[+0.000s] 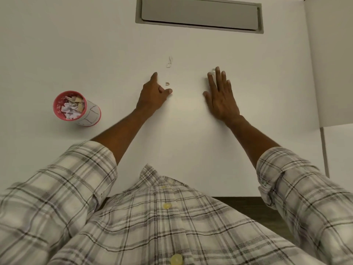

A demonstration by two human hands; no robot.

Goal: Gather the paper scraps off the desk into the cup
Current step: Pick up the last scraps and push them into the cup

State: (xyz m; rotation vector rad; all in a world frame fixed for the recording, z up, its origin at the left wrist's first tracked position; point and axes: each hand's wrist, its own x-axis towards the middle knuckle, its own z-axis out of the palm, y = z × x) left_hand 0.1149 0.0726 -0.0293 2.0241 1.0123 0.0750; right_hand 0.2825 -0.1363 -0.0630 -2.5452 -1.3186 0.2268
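A pink-rimmed paper cup (91, 114) stands at the left of the white desk (191, 150), holding several white and tan paper scraps. My left hand (152, 94) rests on the desk with index finger and thumb spread; a small tan scrap (167, 84) lies between them, untouched. Further back lie thin white scraps (169, 62). My right hand (221, 94) lies flat, fingers apart, with a small white scrap (213, 70) at its fingertips.
A grey recessed cable-tray lid (199, 15) is set into the desk's far edge. A white partition panel (332, 64) stands at the right. The desk's near edge runs just in front of my plaid shirt.
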